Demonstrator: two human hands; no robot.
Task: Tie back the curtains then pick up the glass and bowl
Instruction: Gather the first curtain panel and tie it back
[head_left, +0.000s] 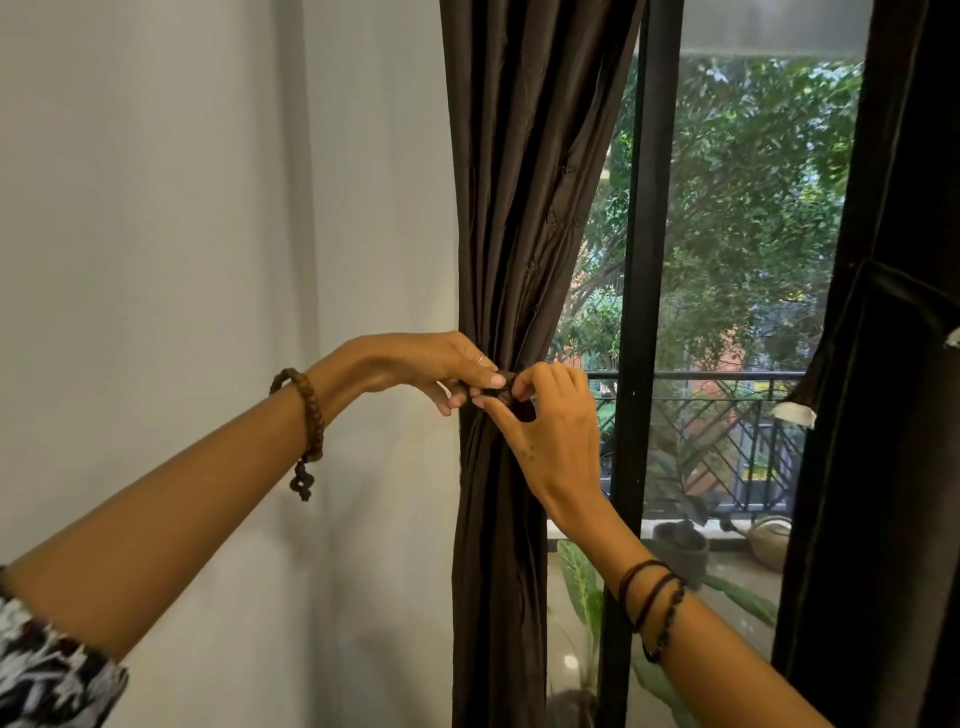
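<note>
Curtain, dark brown, hangs gathered into a tight bunch against the white wall's right edge, just left of the black window frame. Both hands meet at its waist: left hand pinches the dark tie-back with thumb and fingertips curled, right hand pinches the same tie from the other side, fingers bent over it. Knot itself mostly hidden behind the fingers.

Second dark curtain at right edge of window, tied or not I can't tell. Beaded bracelet on left wrist, cord bands on right. Through the glass: balcony railing, trees, pot and watering can on balcony floor. Glass and bowl not in view.
</note>
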